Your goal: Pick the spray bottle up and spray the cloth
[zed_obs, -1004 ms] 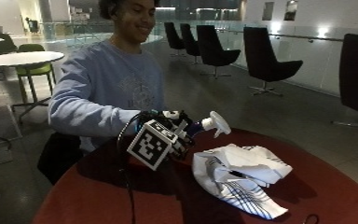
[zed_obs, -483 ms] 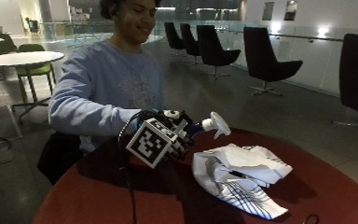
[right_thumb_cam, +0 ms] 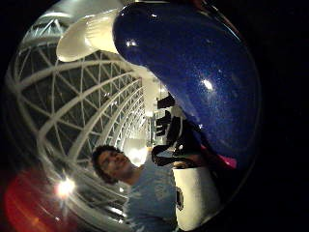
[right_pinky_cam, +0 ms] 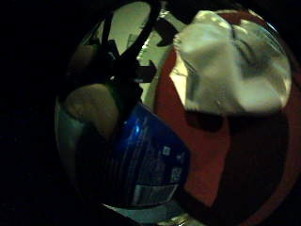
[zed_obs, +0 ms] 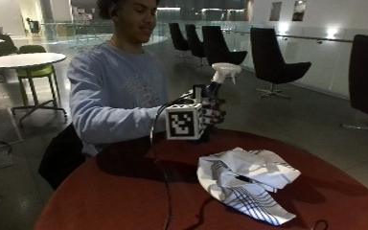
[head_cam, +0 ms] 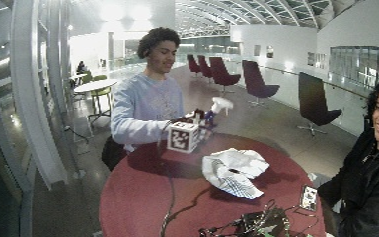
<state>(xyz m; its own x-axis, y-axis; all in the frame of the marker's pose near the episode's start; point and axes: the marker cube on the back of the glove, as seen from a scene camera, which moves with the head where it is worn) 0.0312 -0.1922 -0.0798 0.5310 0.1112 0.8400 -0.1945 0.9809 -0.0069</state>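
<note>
My gloved right hand point(zed_obs: 213, 114) grips a blue spray bottle point(zed_obs: 211, 91) above the far edge of the red round table point(zed_obs: 107, 191). The bottle stands roughly upright, and its white nozzle point(zed_obs: 226, 72) points out to the side, above and beyond the cloth. A crumpled white cloth with blue stripes point(zed_obs: 245, 179) lies on the table, nearer the camera than the hand. In the little finger side palm view, the bottle's blue body point(right_pinky_cam: 146, 160) sits against the palm, with the cloth point(right_pinky_cam: 230, 66) on the red table point(right_pinky_cam: 207, 155) beyond. The thumb side palm view shows the bottle point(right_thumb_cam: 193, 72) and its nozzle point(right_thumb_cam: 91, 34) close up.
A phone point(head_cam: 308, 197) and a heap of electronics with wires point(head_cam: 255, 227) lie at the table's near edge. Black chairs point(zed_obs: 273, 57) and a white round table point(zed_obs: 18, 60) stand on the floor behind the person.
My hand has lifted the bottle and tipped it more upright, so the nozzle now sits much higher than before. The cloth has not moved.
</note>
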